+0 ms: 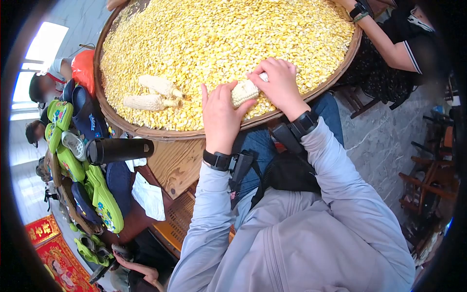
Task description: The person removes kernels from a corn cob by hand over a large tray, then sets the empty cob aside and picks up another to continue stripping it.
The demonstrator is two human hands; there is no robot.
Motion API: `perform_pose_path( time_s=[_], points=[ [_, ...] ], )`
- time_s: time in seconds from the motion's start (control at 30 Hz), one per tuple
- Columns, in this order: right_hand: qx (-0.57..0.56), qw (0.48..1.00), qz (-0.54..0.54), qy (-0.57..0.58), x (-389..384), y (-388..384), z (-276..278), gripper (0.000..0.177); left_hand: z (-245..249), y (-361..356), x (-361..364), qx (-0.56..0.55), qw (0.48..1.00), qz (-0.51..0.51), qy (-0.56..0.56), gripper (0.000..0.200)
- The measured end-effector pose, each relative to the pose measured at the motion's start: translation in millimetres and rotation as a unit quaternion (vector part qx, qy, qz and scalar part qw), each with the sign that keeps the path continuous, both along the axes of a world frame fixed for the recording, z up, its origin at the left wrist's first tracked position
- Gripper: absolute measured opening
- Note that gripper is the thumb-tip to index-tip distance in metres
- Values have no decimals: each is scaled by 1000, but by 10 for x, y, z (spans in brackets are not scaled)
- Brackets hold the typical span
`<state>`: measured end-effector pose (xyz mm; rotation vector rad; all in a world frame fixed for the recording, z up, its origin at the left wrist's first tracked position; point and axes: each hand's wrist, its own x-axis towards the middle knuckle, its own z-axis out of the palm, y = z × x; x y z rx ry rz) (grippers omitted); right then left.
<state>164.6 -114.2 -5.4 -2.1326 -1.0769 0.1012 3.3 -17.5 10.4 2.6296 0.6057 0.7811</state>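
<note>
Between my hands lies a pale corn cob (pixel 244 93) with rows of kernels still on part of it. My left hand (pixel 224 114) grips its left end, thumb below and fingers over the top. My right hand (pixel 278 86) closes around the other end, its fingers bent over the cob. Both hands are above the near rim of a wide round woven tray (pixel 180 135) full of loose yellow corn kernels (pixel 233 39). Left of my hands, two stripped cobs (pixel 154 86) rest on the kernels.
At the tray's right edge is another person's arm (pixel 384 41). A black cylindrical bottle (pixel 120 150), green clogs (pixel 104 199) and dark blue clogs (pixel 119 182) crowd the left side. Wooden stools (pixel 423 185) stand at far right. A person's hand (pixel 138 267) shows at lower left.
</note>
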Motion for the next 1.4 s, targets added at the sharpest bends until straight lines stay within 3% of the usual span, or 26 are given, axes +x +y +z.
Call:
perform_pose_path(
  time_s=[0.1, 0.17, 0.3, 0.5, 0.57, 0.67, 0.87, 1.07, 1.4],
  points=[
    [25, 999, 28, 14, 0, -41, 49, 43, 7, -2, 1, -4, 1000, 2, 1, 57],
    [59, 996, 49, -37, -37, -76, 89, 40, 5, 2, -6, -8, 1000, 3, -1, 57],
    [40, 996, 57, -59, -62, -94, 132, 42, -12, 12, -4, -8, 1000, 3, 6, 56],
    [44, 996, 62, -37, -5, -60, 40, 31, 8, -5, -4, 4, 1000, 0, 0, 56],
    [128, 987, 99, -10, -65, -66, 119, 25, -9, -1, -3, 1, 1000, 1, 0, 55],
    [106, 980, 166, -41, -106, -96, 138, 25, -8, 13, -7, -10, 1000, 9, 12, 55],
    [157, 979, 128, 28, -37, -131, 153, 25, 3, 1, -11, -22, 1000, 13, 6, 52],
    [162, 973, 150, -69, -108, -113, 160, 23, -15, 14, -6, -23, 1000, 10, 4, 49],
    [121, 982, 147, -13, -106, -110, 208, 24, -22, 12, -21, -31, 999, 3, -9, 50]
  ],
)
